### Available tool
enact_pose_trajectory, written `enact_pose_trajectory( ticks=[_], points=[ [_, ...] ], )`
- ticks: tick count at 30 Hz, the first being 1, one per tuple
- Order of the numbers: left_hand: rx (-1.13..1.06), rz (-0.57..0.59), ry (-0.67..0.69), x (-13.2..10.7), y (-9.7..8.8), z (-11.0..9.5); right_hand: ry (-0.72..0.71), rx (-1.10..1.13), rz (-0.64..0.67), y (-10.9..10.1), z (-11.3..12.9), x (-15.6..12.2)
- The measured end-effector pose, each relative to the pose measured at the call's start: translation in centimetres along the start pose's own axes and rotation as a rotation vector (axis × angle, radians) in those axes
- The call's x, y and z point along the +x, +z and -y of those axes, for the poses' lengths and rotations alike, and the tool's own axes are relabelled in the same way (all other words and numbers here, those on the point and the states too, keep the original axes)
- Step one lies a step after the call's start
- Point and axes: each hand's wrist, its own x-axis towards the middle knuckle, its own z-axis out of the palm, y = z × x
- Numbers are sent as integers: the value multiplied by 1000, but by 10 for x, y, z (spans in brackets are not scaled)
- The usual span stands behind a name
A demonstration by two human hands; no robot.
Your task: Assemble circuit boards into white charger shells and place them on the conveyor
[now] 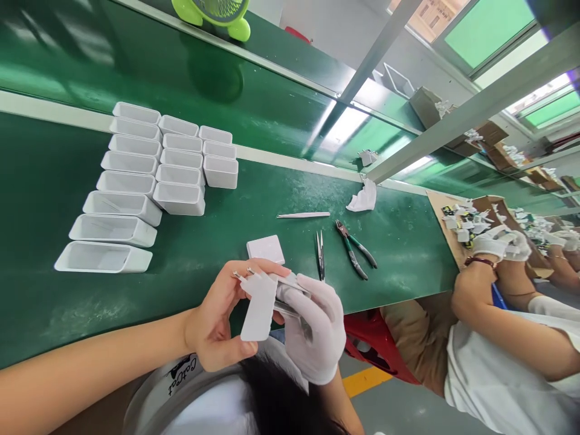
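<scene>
My bare left hand [215,317] is closed around a white plastic plug housing [259,309] with two round metal pins sticking out at its upper left. My right hand [319,335], in a white glove, grips the other end of the same piece. Its fingers reach into or over a greyish part whose details are hidden. Just beyond the hands a white rectangular block [266,249] lies on the green bench [217,241]. Dark pointed tweezers [321,258] rest to the right, near the gloved hand.
Rows of open white plastic casings [111,257] stand at left. Green-handled cutters [356,249], a thin pale pointed tool [303,215] and a crumpled white cloth or glove [364,197] lie to the right. Beyond, a co-worker's gloved hands [501,243] work beside parts on cardboard.
</scene>
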Motion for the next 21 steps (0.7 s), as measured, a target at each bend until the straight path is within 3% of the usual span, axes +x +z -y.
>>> enact_pose_trajectory(
  ticks=[2,6,10,12,17,19,21],
  points=[
    [-7,2,22,2,0,1,38,49,15,-2,1,3],
    [146,-20,13,8,-3,0,76,87,184,-6,-3,17],
    [642,-202,-77,18,-10,-2,110,105,54,7,-42,66],
    [918,-283,-87,25,-14,-5,285,103,13,22,-75,111],
    [1518,-237,-80,35,-23,-35,409,43,1,80,-148,225],
    [1670,-301,-25,29,-28,-54,438,23,22,102,-165,247],
    [1746,-468,-19,13,-36,-72,462,4,60,113,-177,253]
  ],
)
